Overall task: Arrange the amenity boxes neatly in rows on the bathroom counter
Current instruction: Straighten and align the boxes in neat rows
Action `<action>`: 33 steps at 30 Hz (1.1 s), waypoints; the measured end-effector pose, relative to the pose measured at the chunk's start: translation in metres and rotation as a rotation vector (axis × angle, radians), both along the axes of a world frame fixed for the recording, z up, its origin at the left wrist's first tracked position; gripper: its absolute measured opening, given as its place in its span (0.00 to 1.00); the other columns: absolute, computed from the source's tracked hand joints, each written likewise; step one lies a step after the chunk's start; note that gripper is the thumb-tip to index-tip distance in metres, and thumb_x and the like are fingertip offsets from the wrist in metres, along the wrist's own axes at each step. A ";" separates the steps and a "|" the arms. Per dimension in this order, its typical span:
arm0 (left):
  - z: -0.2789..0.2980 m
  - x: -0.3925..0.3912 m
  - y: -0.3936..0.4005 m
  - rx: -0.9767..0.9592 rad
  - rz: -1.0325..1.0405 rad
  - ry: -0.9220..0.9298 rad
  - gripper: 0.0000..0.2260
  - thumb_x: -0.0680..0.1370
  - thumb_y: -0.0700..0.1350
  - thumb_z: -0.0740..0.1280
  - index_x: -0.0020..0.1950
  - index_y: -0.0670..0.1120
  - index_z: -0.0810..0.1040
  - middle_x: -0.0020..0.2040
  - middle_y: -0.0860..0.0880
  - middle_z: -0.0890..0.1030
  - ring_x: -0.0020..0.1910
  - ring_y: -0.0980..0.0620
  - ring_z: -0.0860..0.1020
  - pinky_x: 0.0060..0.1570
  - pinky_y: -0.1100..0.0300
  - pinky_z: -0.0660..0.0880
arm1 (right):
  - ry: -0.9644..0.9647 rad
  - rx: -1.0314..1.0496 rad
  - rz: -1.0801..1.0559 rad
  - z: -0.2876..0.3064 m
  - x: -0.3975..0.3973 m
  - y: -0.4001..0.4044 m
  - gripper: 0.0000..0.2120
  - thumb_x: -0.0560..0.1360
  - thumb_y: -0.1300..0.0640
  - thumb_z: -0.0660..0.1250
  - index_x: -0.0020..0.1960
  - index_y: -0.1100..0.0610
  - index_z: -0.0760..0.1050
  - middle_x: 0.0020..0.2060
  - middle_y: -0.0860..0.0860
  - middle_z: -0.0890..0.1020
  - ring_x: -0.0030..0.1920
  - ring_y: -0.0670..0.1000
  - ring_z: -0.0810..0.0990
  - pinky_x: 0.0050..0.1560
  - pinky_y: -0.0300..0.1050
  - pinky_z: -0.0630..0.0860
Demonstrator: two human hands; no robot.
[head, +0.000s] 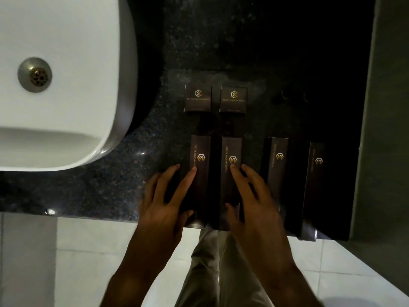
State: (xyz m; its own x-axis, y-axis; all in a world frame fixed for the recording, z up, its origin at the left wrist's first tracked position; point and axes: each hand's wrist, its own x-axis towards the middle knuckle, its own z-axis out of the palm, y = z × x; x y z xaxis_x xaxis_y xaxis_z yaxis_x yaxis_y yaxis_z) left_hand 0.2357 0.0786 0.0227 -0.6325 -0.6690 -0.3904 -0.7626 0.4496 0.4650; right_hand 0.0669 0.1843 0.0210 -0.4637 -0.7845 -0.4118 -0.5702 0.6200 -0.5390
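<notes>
Several dark amenity boxes with gold logos lie on the black speckled counter [124,173]. Two small square boxes [197,98] [233,99] sit side by side in a back row. Four long boxes lie in a front row, reaching the counter's front edge. My left hand [164,202] rests with straight fingers on the leftmost long box [200,151], thumb at its near end. My right hand [250,202] lies the same way on the second long box [231,149]. The third long box [276,169] and fourth long box [313,185] lie untouched to the right.
A white basin [66,85] with a metal drain [35,74] fills the left side. A grey wall [385,107] bounds the counter on the right. Below the counter edge are white floor tiles [88,251] and my trouser legs.
</notes>
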 end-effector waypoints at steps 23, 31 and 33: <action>-0.004 0.003 -0.002 0.023 0.041 0.019 0.37 0.74 0.46 0.74 0.80 0.55 0.62 0.80 0.47 0.62 0.76 0.38 0.61 0.70 0.34 0.68 | -0.015 -0.038 -0.012 -0.005 -0.003 0.004 0.38 0.73 0.57 0.75 0.79 0.49 0.63 0.78 0.48 0.63 0.74 0.50 0.66 0.68 0.36 0.59; 0.018 -0.010 -0.004 0.018 0.232 0.114 0.34 0.73 0.51 0.74 0.78 0.53 0.66 0.74 0.46 0.67 0.69 0.54 0.66 0.64 0.55 0.73 | 0.030 -0.224 -0.233 0.054 -0.032 0.027 0.28 0.74 0.56 0.73 0.73 0.47 0.71 0.68 0.46 0.75 0.57 0.40 0.81 0.52 0.31 0.77; 0.032 -0.039 0.006 0.001 0.195 0.169 0.29 0.75 0.50 0.72 0.75 0.54 0.69 0.71 0.45 0.69 0.65 0.60 0.66 0.62 0.69 0.69 | 0.082 -0.238 -0.318 0.059 -0.056 0.044 0.26 0.73 0.57 0.74 0.69 0.46 0.74 0.63 0.45 0.77 0.54 0.38 0.81 0.51 0.28 0.76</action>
